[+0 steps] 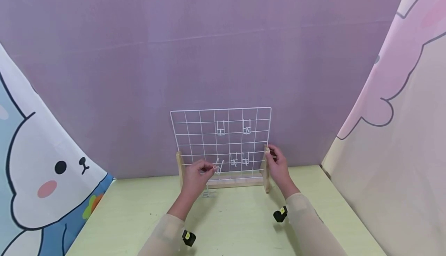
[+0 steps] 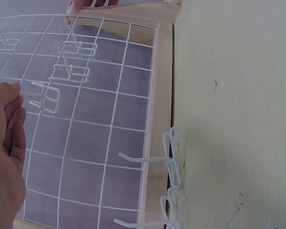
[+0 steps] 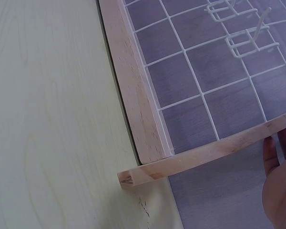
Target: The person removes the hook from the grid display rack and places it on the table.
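A white wire grid panel stands upright in a wooden stand. My left hand pinches the prong of a white wire hook between thumb and forefinger, with the hook's frame right at the grid's lower middle. To the right, my right hand grips the upper part of the stand's right wooden upright; its fingers are partly hidden behind the wood in the right wrist view. Two similar hooks hang beside the pinched one, and two more hang higher up.
Loose white hooks lie on the pale tabletop in front of the stand's base. Behind the grid rises a purple backdrop. Cartoon-printed cloths flank both sides.
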Demonstrator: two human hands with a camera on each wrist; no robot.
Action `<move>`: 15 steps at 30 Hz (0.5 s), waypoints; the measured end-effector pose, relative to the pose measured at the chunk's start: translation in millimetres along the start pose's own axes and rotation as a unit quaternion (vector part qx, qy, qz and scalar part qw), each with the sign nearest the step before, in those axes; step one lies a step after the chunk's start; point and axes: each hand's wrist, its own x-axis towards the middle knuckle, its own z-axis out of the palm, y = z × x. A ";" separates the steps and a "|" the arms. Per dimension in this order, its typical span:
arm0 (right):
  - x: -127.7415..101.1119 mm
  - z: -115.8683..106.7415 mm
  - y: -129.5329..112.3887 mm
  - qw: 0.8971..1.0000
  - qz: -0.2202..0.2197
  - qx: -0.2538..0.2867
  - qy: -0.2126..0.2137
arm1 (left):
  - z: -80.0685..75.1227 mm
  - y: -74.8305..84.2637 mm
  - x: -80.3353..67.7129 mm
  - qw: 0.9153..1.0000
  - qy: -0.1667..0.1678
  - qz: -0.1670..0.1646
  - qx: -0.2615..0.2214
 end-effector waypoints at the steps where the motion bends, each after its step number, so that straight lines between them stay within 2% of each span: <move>1: 0.1 -0.1 0.0 1.000 0.001 -0.002 -0.001 | 0.1 -0.4 -0.4 1.000 -0.002 -0.003 -0.001; 7: -0.6 -0.8 -0.1 1.000 0.007 -0.003 -0.006 | 0.7 -3.2 -2.6 0.999 -0.021 -0.024 -0.001; 15: -1.0 -0.3 -1.3 1.000 0.005 0.009 -0.005 | 2.3 -7.6 -5.6 0.999 -0.038 -0.012 0.008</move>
